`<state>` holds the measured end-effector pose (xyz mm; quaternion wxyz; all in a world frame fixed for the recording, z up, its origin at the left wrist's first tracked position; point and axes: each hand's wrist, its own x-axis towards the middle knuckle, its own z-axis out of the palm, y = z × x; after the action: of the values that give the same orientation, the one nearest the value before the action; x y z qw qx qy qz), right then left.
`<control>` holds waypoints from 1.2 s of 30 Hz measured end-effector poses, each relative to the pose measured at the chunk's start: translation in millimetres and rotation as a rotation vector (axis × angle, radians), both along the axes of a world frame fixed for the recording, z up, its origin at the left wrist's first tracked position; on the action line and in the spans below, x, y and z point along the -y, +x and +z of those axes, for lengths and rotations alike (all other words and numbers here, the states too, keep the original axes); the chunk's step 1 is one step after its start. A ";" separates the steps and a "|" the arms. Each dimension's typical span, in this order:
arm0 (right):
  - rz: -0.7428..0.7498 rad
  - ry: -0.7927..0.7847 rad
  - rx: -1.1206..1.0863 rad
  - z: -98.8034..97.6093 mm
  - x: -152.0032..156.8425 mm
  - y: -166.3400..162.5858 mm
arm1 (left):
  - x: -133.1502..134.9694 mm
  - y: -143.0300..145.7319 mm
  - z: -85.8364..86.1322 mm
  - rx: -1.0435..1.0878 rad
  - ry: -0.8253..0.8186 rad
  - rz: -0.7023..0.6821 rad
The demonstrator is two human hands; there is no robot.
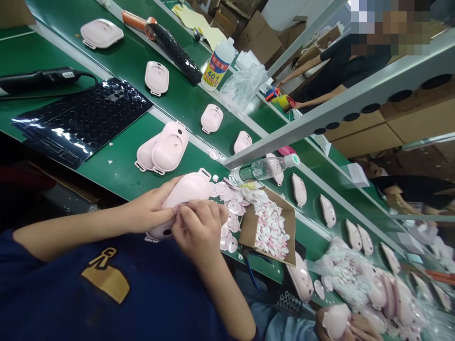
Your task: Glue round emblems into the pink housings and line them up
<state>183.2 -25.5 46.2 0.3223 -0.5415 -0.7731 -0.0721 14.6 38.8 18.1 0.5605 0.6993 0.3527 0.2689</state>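
My left hand [151, 208] is wrapped round a pink plastic shell [188, 189], holding it at the near edge of the green bench [117, 166]. My right hand [199, 227] is pressed against the same shell with its fingertips pinched together at the shell's edge; what they pinch is too small to make out. Just right of my hands lie loose round pink-white stickers [229, 208] and an open cardboard box [272, 229] full of them.
Two stacked pink shells [165, 149] lie beyond my hands, and more ride the green conveyor [185, 102]. A black sheet [85, 116], a black tool [35, 78], a glue bottle [217, 64] and a water bottle [265, 166] are nearby. A co-worker's hands [346, 324] hold a shell at the lower right.
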 end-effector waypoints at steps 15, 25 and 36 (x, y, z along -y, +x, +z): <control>-0.208 -0.581 -0.034 -25.7 -7.1 66.3 | -39.6 -50.4 11.3 0.434 -0.347 0.557; -0.311 -0.465 -0.384 -59.3 -69.6 52.6 | -24.4 -29.5 -3.9 0.481 -0.373 0.291; 0.056 -0.140 -0.361 -0.6 36.7 56.5 | 1.1 -22.6 -5.2 0.085 0.033 0.320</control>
<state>239.7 -62.1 45.6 0.4192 -0.5450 -0.7206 0.0890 -8.0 37.7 13.0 0.5134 0.6313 0.4310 0.3900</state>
